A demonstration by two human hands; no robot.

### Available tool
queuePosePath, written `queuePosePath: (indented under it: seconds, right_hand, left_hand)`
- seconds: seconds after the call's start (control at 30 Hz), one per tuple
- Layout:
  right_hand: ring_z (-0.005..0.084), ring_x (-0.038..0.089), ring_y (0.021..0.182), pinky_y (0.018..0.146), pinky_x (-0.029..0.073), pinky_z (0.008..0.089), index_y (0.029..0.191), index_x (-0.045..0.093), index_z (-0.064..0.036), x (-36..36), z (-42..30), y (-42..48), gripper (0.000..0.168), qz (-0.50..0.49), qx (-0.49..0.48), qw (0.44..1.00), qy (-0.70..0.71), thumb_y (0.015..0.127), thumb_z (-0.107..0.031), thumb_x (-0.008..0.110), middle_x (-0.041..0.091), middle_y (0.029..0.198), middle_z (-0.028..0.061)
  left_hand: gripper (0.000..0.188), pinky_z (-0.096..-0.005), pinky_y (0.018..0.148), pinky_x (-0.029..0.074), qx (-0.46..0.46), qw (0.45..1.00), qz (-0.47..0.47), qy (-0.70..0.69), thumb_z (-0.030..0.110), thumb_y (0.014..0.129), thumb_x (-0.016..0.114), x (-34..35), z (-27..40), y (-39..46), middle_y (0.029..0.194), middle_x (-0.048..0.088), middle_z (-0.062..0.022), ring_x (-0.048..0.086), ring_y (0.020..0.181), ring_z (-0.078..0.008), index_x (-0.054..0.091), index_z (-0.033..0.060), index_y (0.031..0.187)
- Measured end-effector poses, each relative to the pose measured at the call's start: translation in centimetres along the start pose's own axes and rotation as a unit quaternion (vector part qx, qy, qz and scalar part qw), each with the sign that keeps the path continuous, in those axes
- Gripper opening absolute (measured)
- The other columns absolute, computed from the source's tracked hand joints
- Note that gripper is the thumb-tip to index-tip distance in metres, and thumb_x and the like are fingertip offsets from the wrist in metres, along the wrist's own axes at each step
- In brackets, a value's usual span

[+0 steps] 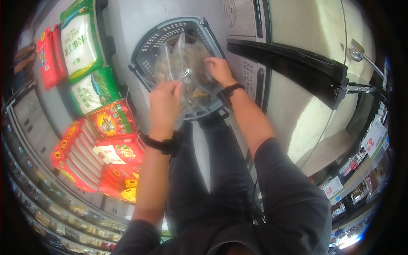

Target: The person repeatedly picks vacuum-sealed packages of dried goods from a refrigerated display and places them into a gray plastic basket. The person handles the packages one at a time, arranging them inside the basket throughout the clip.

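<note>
Below me, a grey plastic shopping basket (146,43) with slotted walls holds clear plastic bags (181,63) with dried, brownish goods inside. My left hand (166,95) pinches the clear plastic film between thumb and fingers, over the near left side of the basket. On the right, my right hand (220,70) is at the side of the bags, its thumb and index finger close together at the plastic; whether it grips the film cannot be told. Each wrist wears a black band. What exactly the bags contain is blurred.
Large green and white sacks (79,41) and red packages (118,149) are stacked at the left. Shelves with packed goods (73,207) curve along the lower left. A black-edged bin (287,60) of pale grain, with a metal scoop (357,55), stands at the right. Part of a person (24,59) shows far left.
</note>
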State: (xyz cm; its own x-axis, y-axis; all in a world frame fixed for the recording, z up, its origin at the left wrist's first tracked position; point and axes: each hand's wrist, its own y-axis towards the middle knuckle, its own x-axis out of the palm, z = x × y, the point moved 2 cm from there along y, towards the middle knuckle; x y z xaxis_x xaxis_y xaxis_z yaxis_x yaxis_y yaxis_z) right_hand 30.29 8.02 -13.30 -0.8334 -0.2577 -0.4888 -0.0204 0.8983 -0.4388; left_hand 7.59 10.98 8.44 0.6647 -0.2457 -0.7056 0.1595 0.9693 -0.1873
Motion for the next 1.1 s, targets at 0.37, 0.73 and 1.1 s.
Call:
queuePosePath:
  seconds: [0.37, 0.73, 1.1]
  right_hand:
    - [0.0292, 0.045, 0.139, 0.114, 0.037, 0.0505, 0.152, 0.039, -0.005, -2.9, -6.3, -0.6, 0.082, -0.229, 0.181, 0.800, 0.525, 0.098, -0.067, 0.049, 0.046, 0.152, 0.0147]
    - [0.0370, 0.013, 0.155, 0.113, 0.015, 0.0735, 0.162, 0.009, -0.005, -3.5, -2.5, -2.9, 0.114, -0.121, 0.097, 0.716, 0.681, 0.087, -0.079, 0.052, 0.001, 0.171, 0.0139]
    - [0.0410, 0.059, 0.120, 0.100, 0.049, 0.0473, 0.126, 0.059, -0.002, 0.5, -1.9, -1.3, 0.043, 0.102, 0.081, 0.990, -0.046, 0.090, -0.022, 0.071, 0.062, 0.128, 0.0223]
  left_hand:
    - [0.013, -0.0480, 0.072, 0.054, 0.019, 0.992, -0.120, 0.020, 0.012, 0.084, 0.073, 6.6, 3.8, 1.0, 0.082, 0.068, -0.0209, 0.067, 0.078, -0.0407, 0.072, -0.0013, 0.084]
    - [0.024, -0.0336, 0.072, 0.052, -0.112, 0.984, -0.088, -0.109, 0.021, 0.089, 0.076, 5.3, 0.1, 2.0, 0.085, 0.073, -0.0181, 0.069, 0.075, -0.0259, 0.078, 0.0018, 0.102]
    - [0.019, -0.0270, 0.069, 0.048, -0.118, 0.989, -0.013, -0.086, 0.014, 0.093, 0.073, 0.4, -2.6, -0.2, 0.084, 0.071, -0.0116, 0.065, 0.075, -0.0150, 0.076, -0.0013, 0.104]
